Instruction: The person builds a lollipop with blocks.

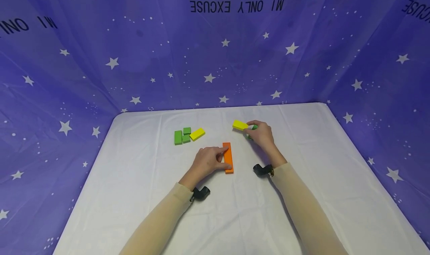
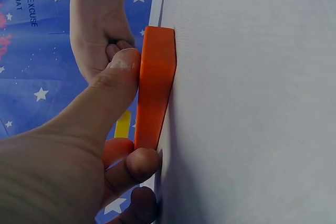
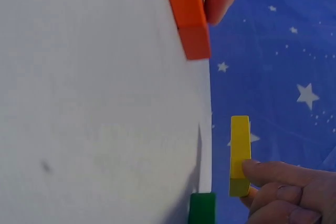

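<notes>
Near the middle of the table my left hand [image 1: 209, 159] spans a long orange strip of blocks [image 1: 228, 158], its thumb near one end and its index finger near the other. A seam crosses the strip near its far end, and the strip lies flat on the cloth. Farther back and to the right, my right hand [image 1: 261, 133] pinches a yellow block [image 3: 240, 145] by one end, above the table. A green block [image 3: 202, 209] stands on the cloth close to that hand, which partly hides it in the head view.
To the left sit a longer green block [image 1: 178, 138], two small green blocks [image 1: 187, 130] and a second yellow block [image 1: 197, 134], close together. White cloth covers the table [image 1: 141, 195]. A blue star-patterned curtain [image 1: 188, 61] rises behind and at both sides.
</notes>
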{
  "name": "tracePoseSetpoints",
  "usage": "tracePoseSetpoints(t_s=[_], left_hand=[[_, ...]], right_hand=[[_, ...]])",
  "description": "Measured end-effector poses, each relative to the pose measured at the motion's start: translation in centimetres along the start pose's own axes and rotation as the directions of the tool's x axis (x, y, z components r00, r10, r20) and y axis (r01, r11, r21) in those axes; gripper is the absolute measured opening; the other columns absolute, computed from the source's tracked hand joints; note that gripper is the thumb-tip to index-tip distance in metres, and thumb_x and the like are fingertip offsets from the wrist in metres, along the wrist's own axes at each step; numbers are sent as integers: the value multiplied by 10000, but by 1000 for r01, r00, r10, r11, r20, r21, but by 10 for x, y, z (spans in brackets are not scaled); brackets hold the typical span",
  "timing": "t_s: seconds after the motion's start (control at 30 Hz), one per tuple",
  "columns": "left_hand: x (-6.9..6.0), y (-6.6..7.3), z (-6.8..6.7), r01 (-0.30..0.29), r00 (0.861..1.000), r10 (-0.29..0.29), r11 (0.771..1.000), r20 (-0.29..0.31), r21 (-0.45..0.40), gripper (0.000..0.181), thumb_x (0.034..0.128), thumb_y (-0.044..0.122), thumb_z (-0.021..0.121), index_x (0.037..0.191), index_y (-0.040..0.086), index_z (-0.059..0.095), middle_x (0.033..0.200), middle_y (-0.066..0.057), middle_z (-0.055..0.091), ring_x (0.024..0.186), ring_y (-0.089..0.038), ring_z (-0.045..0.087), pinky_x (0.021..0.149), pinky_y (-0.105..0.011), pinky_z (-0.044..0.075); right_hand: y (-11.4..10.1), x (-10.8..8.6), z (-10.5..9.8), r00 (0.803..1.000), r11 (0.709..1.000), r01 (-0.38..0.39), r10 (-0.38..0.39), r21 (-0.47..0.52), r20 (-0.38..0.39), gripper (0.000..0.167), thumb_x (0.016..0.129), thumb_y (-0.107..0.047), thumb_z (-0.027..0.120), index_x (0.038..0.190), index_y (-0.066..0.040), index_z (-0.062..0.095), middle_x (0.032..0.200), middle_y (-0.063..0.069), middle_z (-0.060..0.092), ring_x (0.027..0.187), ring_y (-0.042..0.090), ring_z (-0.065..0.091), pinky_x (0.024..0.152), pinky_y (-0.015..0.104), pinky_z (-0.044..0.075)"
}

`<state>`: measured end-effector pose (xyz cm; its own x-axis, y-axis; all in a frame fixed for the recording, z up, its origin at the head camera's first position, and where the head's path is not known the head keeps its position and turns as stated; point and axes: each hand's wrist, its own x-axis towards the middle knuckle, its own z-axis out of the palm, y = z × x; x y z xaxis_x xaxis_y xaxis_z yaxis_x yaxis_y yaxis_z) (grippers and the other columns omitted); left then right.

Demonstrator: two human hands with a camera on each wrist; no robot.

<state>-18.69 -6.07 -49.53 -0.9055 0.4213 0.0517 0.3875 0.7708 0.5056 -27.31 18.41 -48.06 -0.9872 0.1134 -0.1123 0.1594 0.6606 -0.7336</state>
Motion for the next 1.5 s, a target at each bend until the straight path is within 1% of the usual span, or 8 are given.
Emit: tracePoseSetpoints(t_s=[0.13, 0.3, 0.77, 0.87, 1.03, 1.2, 1.37, 1.5], left_hand=[[0, -2, -1, -9, 1000, 9, 1000, -14, -10, 669, 770, 479, 933, 1353, 208, 750, 685, 108, 504, 607, -45, 414, 609, -231, 260], [0, -4, 0, -11, 1000, 10, 1000, -24, -23, 661, 770, 466, 937, 1348, 205, 754, 690, 101, 519, 615, -47, 426, 607, -222, 267], [1, -5, 0, -2, 999, 0, 999, -44, -42, 718, 772, 485, 931, 1402, 213, 718, 696, 97, 523, 632, -80, 434, 649, -241, 298], [1, -4, -1, -2, 999, 0, 999, -47, -42, 729, 770, 481, 933, 1407, 205, 714, 685, 93, 504, 628, -86, 420, 658, -248, 291], [0, -4, -1, -6, 999, 4, 999, -46, -40, 722, 773, 475, 932, 1405, 201, 714, 673, 95, 484, 614, -76, 398, 651, -246, 277], [0, -5, 0, -12, 999, 11, 999, -45, -40, 714, 775, 479, 929, 1398, 200, 719, 673, 96, 487, 611, -70, 401, 644, -240, 277], [0, -5, 1, -19, 999, 17, 999, -46, -46, 718, 774, 479, 930, 1403, 204, 717, 680, 95, 498, 618, -70, 417, 645, -240, 285], [1, -5, 1, -19, 999, 17, 999, -51, -42, 751, 766, 497, 931, 1424, 216, 701, 683, 92, 506, 618, -74, 423, 636, -241, 288]], right_hand=[[-3, -7, 1, 999, 999, 41, -41, 21, 4, 419, 939, -275, 768, 1329, -125, 742, 916, 124, 783, 614, 125, 607, 559, 254, 471], [-3, -13, 4, 997, 997, 72, -72, 26, 9, 415, 938, -280, 777, 1322, -126, 748, 840, 122, 760, 579, 119, 573, 543, 256, 447], [-10, -24, 22, 992, 995, 99, -101, 27, 74, 403, 909, -291, 794, 1284, -147, 766, 805, 102, 759, 641, 153, 636, 552, 253, 464], [-11, -25, 25, 987, 991, 134, -134, 6, 85, 391, 910, -292, 798, 1272, -146, 776, 854, 112, 775, 614, 131, 585, 549, 245, 435], [-10, -25, 30, 981, 985, 173, -169, -30, 100, 380, 911, -311, 805, 1255, -150, 790, 1026, 127, 800, 589, 138, 442, 557, 265, 356], [-8, -25, 34, 976, 980, 190, -182, -63, 116, 377, 917, -335, 799, 1256, -171, 792, 1169, 128, 797, 645, 137, 512, 607, 254, 408], [-6, -25, 35, 971, 977, 203, -191, -71, 141, 367, 932, -312, 790, 1270, -171, 786, 1209, 128, 786, 678, 177, 542, 668, 300, 465], [-5, -26, 36, 967, 972, 218, -202, -91, 157, 362, 943, -296, 788, 1282, -172, 781, 1322, 113, 752, 911, 226, 663, 891, 399, 561]])
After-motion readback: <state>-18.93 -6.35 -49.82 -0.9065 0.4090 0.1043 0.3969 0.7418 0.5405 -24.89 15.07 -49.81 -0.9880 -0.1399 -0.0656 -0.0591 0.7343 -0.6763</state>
